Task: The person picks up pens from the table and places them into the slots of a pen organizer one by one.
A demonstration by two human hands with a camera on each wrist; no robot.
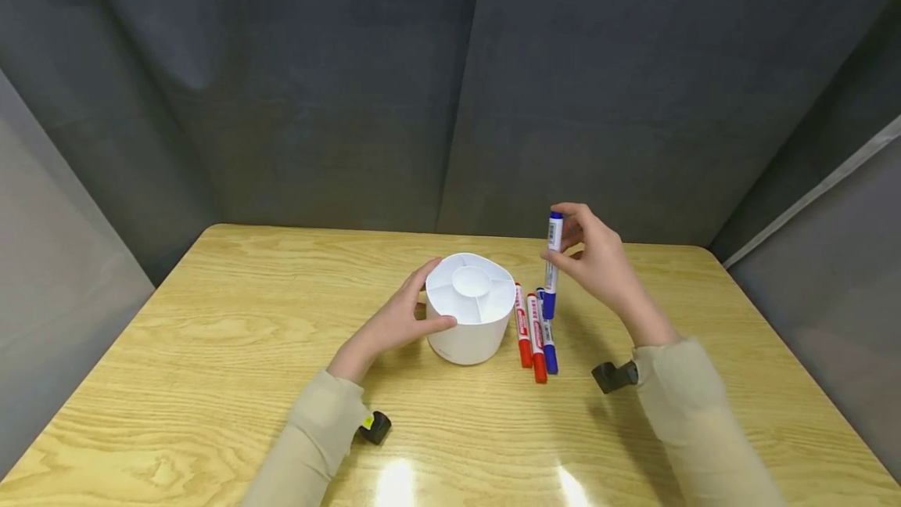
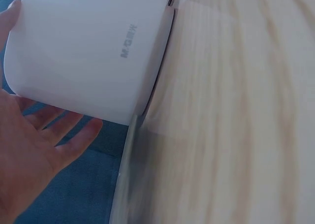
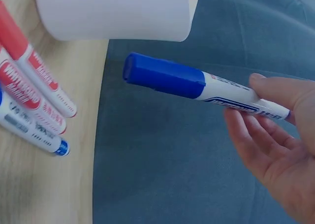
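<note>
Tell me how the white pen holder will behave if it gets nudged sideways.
The white pen holder looks like thin, smooth plastic with empty compartments, so it is probably light and would slide on the glossy table. Its wide, squat shape makes tipping unlikely. The left hand touching its side should steady it.

The marker (image 1: 552,264) I hold in my right hand (image 1: 598,264) has a white barrel with a blue cap and blue print. The holder (image 1: 470,307) under my left hand (image 1: 394,323) is plain white with faint grey lettering. Beside it lie two red-capped white markers (image 1: 529,331) and a blue-capped one (image 1: 548,343). The table (image 1: 211,350) is pale yellow wood grain; my sleeves (image 1: 693,405) are beige, the backdrop (image 1: 352,84) grey.
</note>
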